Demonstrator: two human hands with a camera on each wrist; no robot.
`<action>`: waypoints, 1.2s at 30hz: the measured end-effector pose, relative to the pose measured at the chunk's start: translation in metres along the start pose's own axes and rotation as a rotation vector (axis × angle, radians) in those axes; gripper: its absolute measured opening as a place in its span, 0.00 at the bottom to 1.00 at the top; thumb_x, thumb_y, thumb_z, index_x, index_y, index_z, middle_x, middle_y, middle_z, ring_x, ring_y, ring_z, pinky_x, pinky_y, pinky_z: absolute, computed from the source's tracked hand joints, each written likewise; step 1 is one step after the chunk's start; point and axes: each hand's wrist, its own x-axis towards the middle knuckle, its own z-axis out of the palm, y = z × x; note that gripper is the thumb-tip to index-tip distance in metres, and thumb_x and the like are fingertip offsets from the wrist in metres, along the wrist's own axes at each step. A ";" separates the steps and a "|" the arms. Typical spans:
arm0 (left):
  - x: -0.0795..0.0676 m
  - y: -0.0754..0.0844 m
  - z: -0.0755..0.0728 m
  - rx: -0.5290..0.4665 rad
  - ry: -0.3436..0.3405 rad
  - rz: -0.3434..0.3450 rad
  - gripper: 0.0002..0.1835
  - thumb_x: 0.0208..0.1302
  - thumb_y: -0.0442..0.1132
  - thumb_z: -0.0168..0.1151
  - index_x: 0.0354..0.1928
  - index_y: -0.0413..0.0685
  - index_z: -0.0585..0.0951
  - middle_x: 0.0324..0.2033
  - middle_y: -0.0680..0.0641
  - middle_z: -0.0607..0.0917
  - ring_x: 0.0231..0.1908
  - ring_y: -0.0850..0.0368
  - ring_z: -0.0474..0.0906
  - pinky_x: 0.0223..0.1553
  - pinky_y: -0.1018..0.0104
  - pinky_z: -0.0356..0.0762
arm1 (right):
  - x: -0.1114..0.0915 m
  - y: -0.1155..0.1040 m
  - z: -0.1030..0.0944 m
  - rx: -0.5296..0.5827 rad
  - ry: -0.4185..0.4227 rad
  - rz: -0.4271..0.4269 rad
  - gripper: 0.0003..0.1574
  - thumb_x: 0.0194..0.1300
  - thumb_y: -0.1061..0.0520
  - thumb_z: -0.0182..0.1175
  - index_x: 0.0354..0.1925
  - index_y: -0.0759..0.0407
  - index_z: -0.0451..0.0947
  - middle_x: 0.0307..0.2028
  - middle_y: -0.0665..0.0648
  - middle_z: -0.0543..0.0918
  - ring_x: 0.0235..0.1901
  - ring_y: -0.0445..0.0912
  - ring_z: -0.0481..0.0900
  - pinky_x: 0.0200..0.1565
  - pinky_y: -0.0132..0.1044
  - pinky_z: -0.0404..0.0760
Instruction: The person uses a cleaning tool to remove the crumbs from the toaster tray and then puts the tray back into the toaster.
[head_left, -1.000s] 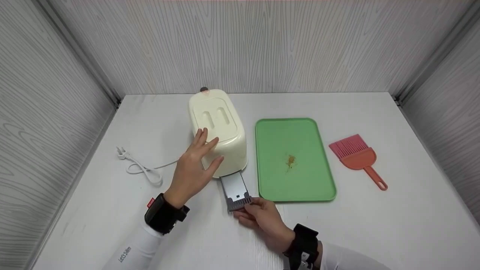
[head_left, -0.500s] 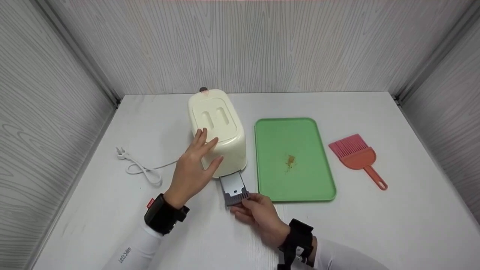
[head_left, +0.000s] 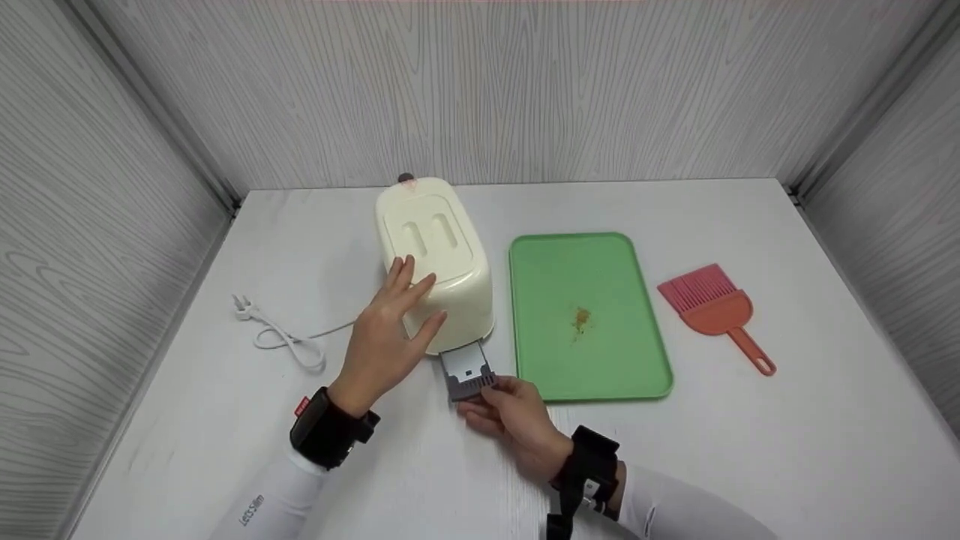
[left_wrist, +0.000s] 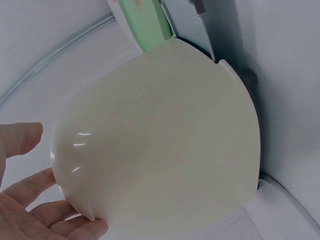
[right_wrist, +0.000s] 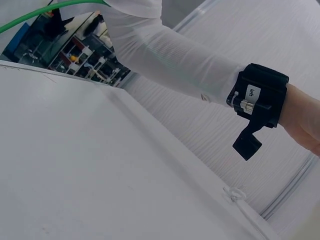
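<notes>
A cream toaster (head_left: 431, 240) with a lid on top stands left of the middle in the head view. My left hand (head_left: 382, 341) rests its fingertips on the toaster's near top edge, fingers spread and thumb apart. The left wrist view shows the same fingers (left_wrist: 47, 210) touching the toaster's rounded rim (left_wrist: 155, 135). Below the toaster's near end, a grey-edged metal crumb tray (head_left: 466, 365) sticks part way out of its slot. My right hand (head_left: 521, 420) pinches the tray's grey front between thumb and fingers. The rest of the tray is hidden inside the toaster.
A green serving tray (head_left: 585, 274) with a small heap of brown crumbs (head_left: 581, 321) lies just right of the toaster. Further right are a pink-bristled brush and orange dustpan (head_left: 716, 311). The white cord and plug (head_left: 277, 330) lie to the left.
My right hand has moved a little away from me toward the toaster, and the crumb tray has slid further into its slot. The left hand has stayed on the toaster.
</notes>
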 end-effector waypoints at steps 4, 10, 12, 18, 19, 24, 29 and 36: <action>0.000 0.000 0.000 -0.006 0.000 -0.004 0.27 0.67 0.42 0.72 0.65 0.39 0.80 0.73 0.31 0.67 0.77 0.40 0.58 0.73 0.43 0.68 | 0.002 -0.001 0.002 0.014 0.007 -0.005 0.24 0.78 0.67 0.48 0.66 0.78 0.61 0.52 0.70 0.84 0.42 0.48 0.90 0.49 0.38 0.90; 0.000 -0.001 0.000 -0.009 0.001 0.004 0.27 0.68 0.42 0.71 0.66 0.39 0.80 0.73 0.32 0.66 0.77 0.41 0.58 0.73 0.43 0.68 | 0.006 -0.003 0.005 0.026 -0.009 -0.010 0.24 0.78 0.67 0.47 0.67 0.78 0.61 0.51 0.71 0.83 0.42 0.48 0.89 0.50 0.38 0.90; -0.001 -0.002 0.000 -0.009 -0.002 0.004 0.27 0.68 0.41 0.71 0.66 0.39 0.79 0.73 0.32 0.66 0.77 0.41 0.58 0.73 0.43 0.68 | 0.007 -0.004 0.006 0.025 -0.008 -0.006 0.24 0.78 0.68 0.48 0.67 0.78 0.61 0.52 0.71 0.83 0.42 0.48 0.89 0.50 0.38 0.90; 0.000 -0.001 0.000 -0.012 -0.004 -0.001 0.27 0.68 0.41 0.71 0.66 0.39 0.79 0.73 0.32 0.66 0.77 0.41 0.58 0.73 0.43 0.69 | 0.009 -0.006 0.009 -0.008 -0.001 -0.014 0.26 0.75 0.69 0.52 0.66 0.80 0.61 0.52 0.71 0.82 0.42 0.47 0.88 0.51 0.37 0.89; 0.000 -0.001 0.000 -0.012 -0.005 -0.001 0.27 0.68 0.42 0.71 0.66 0.39 0.79 0.73 0.32 0.66 0.77 0.41 0.58 0.73 0.43 0.69 | 0.009 -0.006 0.009 -0.008 0.003 -0.013 0.26 0.75 0.69 0.52 0.66 0.80 0.61 0.52 0.71 0.82 0.42 0.47 0.88 0.51 0.37 0.89; -0.001 0.000 0.000 -0.017 -0.001 -0.005 0.27 0.67 0.41 0.71 0.66 0.38 0.79 0.73 0.32 0.67 0.77 0.40 0.57 0.72 0.42 0.69 | 0.010 -0.008 0.011 0.010 0.010 -0.012 0.23 0.76 0.69 0.52 0.63 0.82 0.65 0.50 0.71 0.83 0.41 0.46 0.88 0.52 0.35 0.89; -0.001 -0.001 0.001 -0.016 0.006 -0.004 0.27 0.67 0.40 0.72 0.65 0.38 0.80 0.73 0.31 0.67 0.77 0.41 0.58 0.72 0.42 0.70 | 0.010 -0.010 0.012 0.025 0.022 -0.013 0.20 0.76 0.69 0.52 0.61 0.82 0.68 0.47 0.70 0.84 0.41 0.46 0.88 0.53 0.36 0.88; 0.000 -0.001 0.000 -0.010 0.006 0.000 0.27 0.67 0.40 0.71 0.66 0.38 0.79 0.73 0.32 0.67 0.77 0.41 0.58 0.72 0.43 0.70 | 0.013 -0.010 0.014 0.037 0.032 -0.032 0.20 0.76 0.69 0.52 0.60 0.81 0.70 0.44 0.67 0.86 0.39 0.44 0.88 0.50 0.34 0.89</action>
